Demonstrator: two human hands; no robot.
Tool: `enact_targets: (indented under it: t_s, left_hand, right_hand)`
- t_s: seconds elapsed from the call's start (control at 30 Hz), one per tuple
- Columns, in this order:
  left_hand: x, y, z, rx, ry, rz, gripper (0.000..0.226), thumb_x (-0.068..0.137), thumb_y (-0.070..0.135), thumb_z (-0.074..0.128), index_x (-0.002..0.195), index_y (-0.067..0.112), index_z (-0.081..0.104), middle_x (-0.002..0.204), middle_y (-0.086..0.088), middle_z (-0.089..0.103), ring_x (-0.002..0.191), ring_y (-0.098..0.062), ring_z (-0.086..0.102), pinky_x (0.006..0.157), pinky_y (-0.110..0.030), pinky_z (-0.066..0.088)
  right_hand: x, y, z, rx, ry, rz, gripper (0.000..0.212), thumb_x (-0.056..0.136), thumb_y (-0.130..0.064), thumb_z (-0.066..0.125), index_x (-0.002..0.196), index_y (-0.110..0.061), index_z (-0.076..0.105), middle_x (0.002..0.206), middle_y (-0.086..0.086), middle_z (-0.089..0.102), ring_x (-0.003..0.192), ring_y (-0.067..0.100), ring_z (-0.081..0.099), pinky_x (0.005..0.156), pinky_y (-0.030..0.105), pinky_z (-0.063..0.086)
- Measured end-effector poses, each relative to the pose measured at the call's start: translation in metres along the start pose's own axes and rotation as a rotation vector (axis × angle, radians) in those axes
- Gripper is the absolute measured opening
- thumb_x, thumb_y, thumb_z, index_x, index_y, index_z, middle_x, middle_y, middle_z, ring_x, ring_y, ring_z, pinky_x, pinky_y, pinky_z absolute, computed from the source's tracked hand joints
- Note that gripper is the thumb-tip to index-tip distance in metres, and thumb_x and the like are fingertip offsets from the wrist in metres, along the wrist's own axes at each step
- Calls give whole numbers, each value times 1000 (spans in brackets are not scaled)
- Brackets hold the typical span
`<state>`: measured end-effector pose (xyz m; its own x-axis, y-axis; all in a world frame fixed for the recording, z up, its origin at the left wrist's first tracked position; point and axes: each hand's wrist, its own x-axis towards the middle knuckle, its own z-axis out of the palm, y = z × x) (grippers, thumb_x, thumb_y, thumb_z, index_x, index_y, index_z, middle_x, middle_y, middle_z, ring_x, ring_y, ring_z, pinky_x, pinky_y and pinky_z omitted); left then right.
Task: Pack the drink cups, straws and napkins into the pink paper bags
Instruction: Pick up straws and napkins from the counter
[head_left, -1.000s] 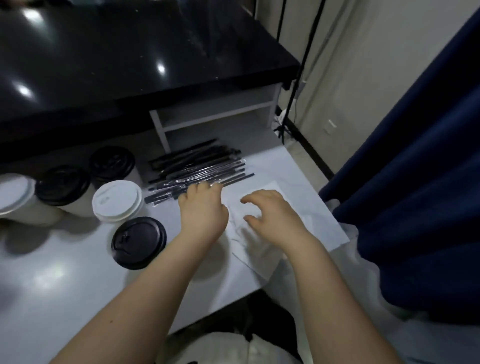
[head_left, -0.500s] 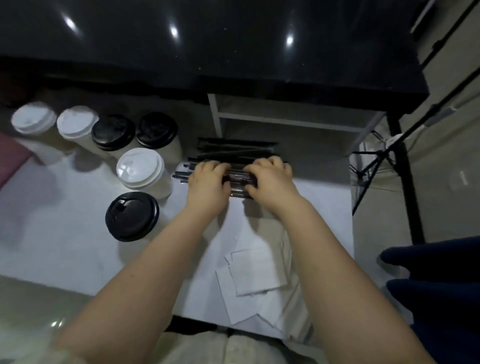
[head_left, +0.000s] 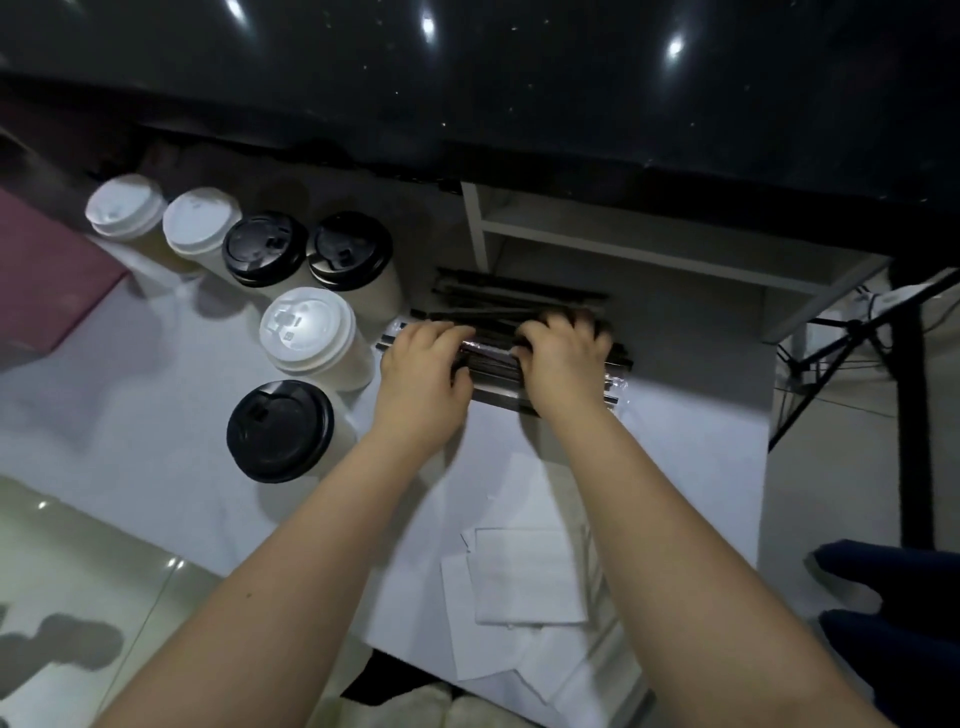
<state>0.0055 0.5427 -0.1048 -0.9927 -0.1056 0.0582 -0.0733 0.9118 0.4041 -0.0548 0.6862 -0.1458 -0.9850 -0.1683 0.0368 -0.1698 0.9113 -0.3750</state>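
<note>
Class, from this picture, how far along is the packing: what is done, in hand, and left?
Done: nothing packed; six lidded paper cups stand on the white table. In hand: left hand and right hand curl over the black wrapped straws. Left: cups, straws and white paper napkins into the pink paper bag.

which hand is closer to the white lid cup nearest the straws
Left. The left hand rests on the straws right beside that cup; the right hand is farther along the straws, beyond the left.
</note>
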Motion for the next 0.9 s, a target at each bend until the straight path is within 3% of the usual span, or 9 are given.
enact_targets:
  t_s: [0.1, 0.27, 0.5, 0.57, 0.63, 0.73, 0.83, 0.9]
  left_hand:
    - [1, 1, -3, -21, 37, -8, 45, 81, 7, 62, 125, 12, 61, 126, -8, 59, 121, -30, 45, 103, -39, 32]
    - [3, 7, -12, 24, 43, 2, 47, 81, 10, 61, 129, 14, 59, 129, -6, 57, 122, -31, 43, 101, -43, 34]
    - [6, 17, -33, 1, 101, 25, 47, 83, 13, 60, 130, 16, 58, 130, -3, 56, 125, -27, 41, 99, -42, 34]
    - [5, 19, -43, -11, 132, 49, 47, 83, 13, 60, 130, 16, 58, 129, -3, 57, 124, -27, 43, 98, -41, 35]
    - [5, 18, -55, -11, 165, 63, 46, 83, 13, 61, 129, 17, 58, 127, -2, 58, 122, -27, 45, 98, -41, 34]
    - [1, 10, -79, -3, 201, 52, 44, 83, 15, 60, 128, 19, 59, 126, -1, 59, 121, -27, 46, 98, -41, 34]
    - [-10, -8, -108, 21, 251, 25, 44, 83, 15, 61, 127, 18, 60, 125, -2, 60, 121, -27, 48, 99, -42, 37]
    - [-23, -25, -130, 22, 294, -2, 44, 82, 14, 61, 126, 17, 61, 125, -2, 61, 120, -28, 49, 99, -43, 37]
  right_hand:
    - [5, 0, 1, 22, 5, 7, 11, 89, -20, 60, 94, -16, 70, 102, 8, 64, 114, 36, 43, 95, 47, 25]
    - [6, 0, -3, 24, 12, 15, 13, 94, -20, 53, 95, -16, 65, 104, 7, 65, 110, 33, 46, 89, 43, 25]
    - [-2, 3, -37, 109, 74, 60, 7, 95, -9, 50, 100, -14, 54, 96, 10, 66, 85, 32, 51, 72, 34, 24]
    - [-3, 0, -50, 113, 34, 54, 18, 92, -2, 47, 103, -16, 49, 99, 9, 65, 80, 29, 47, 72, 34, 26]
    - [-4, -9, -60, 94, -28, 24, 27, 92, 0, 42, 112, -17, 47, 108, 9, 62, 89, 31, 51, 76, 37, 31]
    - [-8, -31, -75, 145, -95, -4, 21, 100, -17, 37, 119, -17, 46, 115, 11, 59, 102, 37, 54, 82, 42, 37]
    - [-14, -66, -88, 212, -103, -87, 30, 101, -43, 40, 112, -16, 47, 104, 9, 59, 92, 34, 55, 74, 41, 44]
    - [-21, -94, -94, 198, -95, -179, 27, 100, -40, 45, 111, -16, 46, 101, 8, 59, 88, 32, 55, 69, 40, 45]
